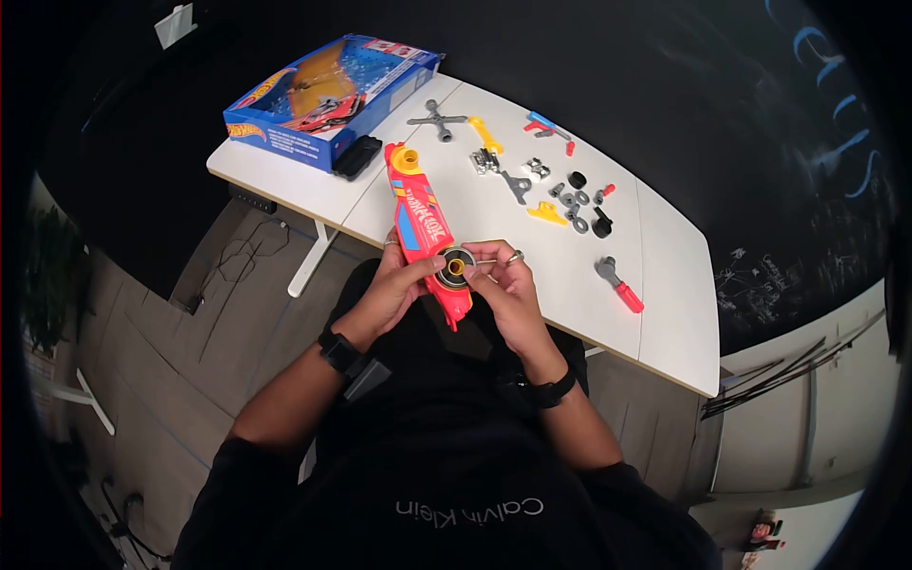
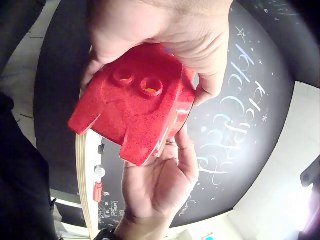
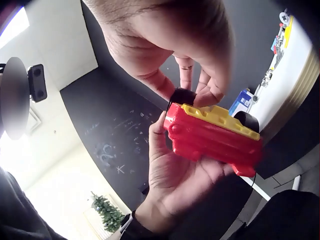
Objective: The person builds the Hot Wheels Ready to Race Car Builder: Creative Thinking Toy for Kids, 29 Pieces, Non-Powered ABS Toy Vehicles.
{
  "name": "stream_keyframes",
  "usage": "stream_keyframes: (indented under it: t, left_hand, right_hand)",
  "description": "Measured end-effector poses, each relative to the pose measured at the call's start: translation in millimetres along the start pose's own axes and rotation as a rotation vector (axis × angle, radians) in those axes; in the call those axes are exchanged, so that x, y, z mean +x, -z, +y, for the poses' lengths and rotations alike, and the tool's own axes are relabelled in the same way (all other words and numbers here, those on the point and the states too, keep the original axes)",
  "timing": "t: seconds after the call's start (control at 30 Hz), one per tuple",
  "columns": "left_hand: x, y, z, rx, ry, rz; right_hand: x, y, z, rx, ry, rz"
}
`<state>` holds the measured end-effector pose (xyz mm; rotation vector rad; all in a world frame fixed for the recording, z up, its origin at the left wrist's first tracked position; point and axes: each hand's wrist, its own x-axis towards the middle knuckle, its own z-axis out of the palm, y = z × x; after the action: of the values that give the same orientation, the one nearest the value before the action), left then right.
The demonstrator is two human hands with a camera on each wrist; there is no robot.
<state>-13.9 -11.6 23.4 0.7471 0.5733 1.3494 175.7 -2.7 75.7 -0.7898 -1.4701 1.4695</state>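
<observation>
The right hand is pinching the wheel at the near end of the red car, while the left hand is gripping its body. Together they are holding the car off the counter, by its near edge. The work is apparently standing partway: the wheel is sitting at the body, fastened or not I cannot tell; the far end is showing a yellow ring without a tyre. Seemingly left to fit, a silver part, a yellow piece and other parts are lying loose, far and right. The car is looking glossy, bearing white lettering and a blue panel. The box is standing far left.
</observation>
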Motion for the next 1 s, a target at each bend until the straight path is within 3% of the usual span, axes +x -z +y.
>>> stream_keyframes:
  t: [0.23,0.3,0.4,0.43,0.5,0.57,0.6,0.7,0.77,1.0]
  left_hand:
    - [0.6,1.1,-3.5,0.043,-0.007,0.038]
    - [-1.2,-3.1,-2.0,0.059,-0.025,0.045]
    - [-2.3,-5.6,-0.5,0.081,-0.042,0.06]
    - [-2.3,-5.8,-0.5,0.093,-0.039,0.064]
    - [-1.7,-5.9,-1.1,0.107,-0.032,0.061]
    - [0.0,-6.9,-0.3,0.122,-0.032,0.053]
    - [0.5,-7.7,0.2,0.102,-0.031,0.055]
    - [1.2,-12.1,0.6,0.09,-0.028,0.055]
    - [2.0,-8.7,-2.8,0.108,-0.051,0.062]
    - [1.2,-4.7,-6.9,0.106,-0.027,0.057]
  right_hand:
    - [1.4,9.3,4.5,-0.033,0.021,-0.017]
    - [6.6,32.5,-8.1,-0.264,-0.026,-0.062]
    - [38.5,114.6,-28.7,-0.898,0.364,0.216]
    - [54.2,160.1,-28.5,-1.013,0.379,0.313]
    - [70.4,214.1,-57.0,-1.428,0.111,0.445]
    - [96.0,287.6,-49.7,-1.582,0.009,0.399]
    - [102.4,311.0,-41.0,-1.586,0.015,0.408]
    - [112.8,342.8,-35.4,-1.442,-0.087,0.141]
    - [116.3,355.8,-25.6,-1.347,-0.044,0.009]
    - [121.9,372.7,1.7,-1.308,-0.159,0.051]
